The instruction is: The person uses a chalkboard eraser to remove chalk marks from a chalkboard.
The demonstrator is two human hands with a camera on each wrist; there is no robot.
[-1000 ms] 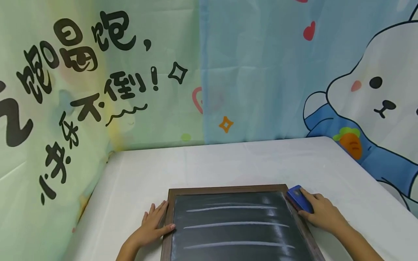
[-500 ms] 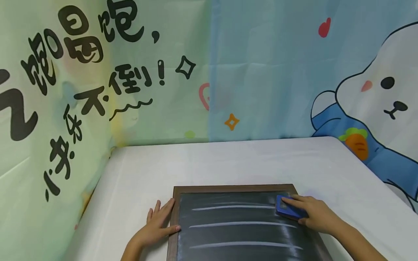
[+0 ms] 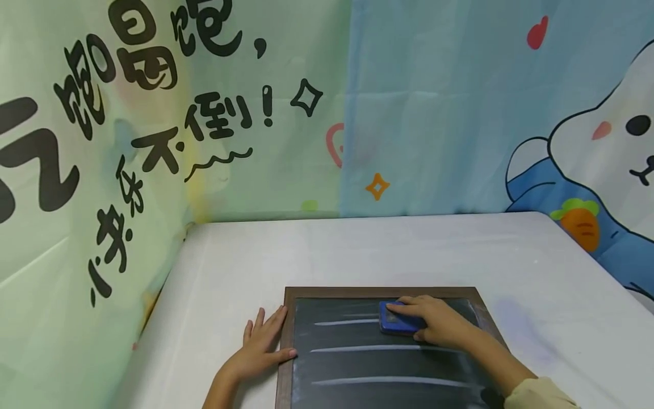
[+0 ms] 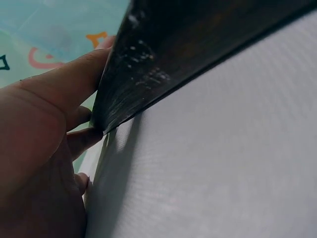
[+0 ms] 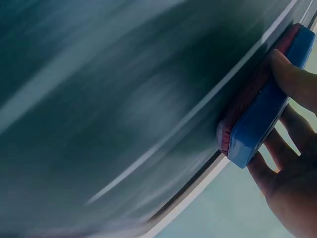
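A blackboard (image 3: 352, 366) in a brown wooden frame (image 3: 380, 292) lies on the table, with white chalk lines (image 3: 390, 380) running across it. My right hand (image 3: 439, 324) holds a blue eraser (image 3: 401, 318) by its sides, near the board's top. In the right wrist view the eraser's dark red felt pad (image 5: 252, 94) faces the board, and the upper chalk line runs out to the left of it in the head view. My left hand (image 3: 260, 349) rests against the frame's left side, fingers straight, thumb lying over the frame; the left wrist view shows its fingertips at the board's edge.
The white table (image 3: 317, 250) spreads behind and beside the board. Printed cloth hangings (image 3: 434, 130) with a cartoon animal and large black characters stand at the back and left. A faint bluish stain (image 3: 526, 329) marks the cloth on the right.
My right hand has brought the eraser from the frame's upper right corner leftward across the board, and the right part of the top chalk line is gone. My left hand stays at the frame.
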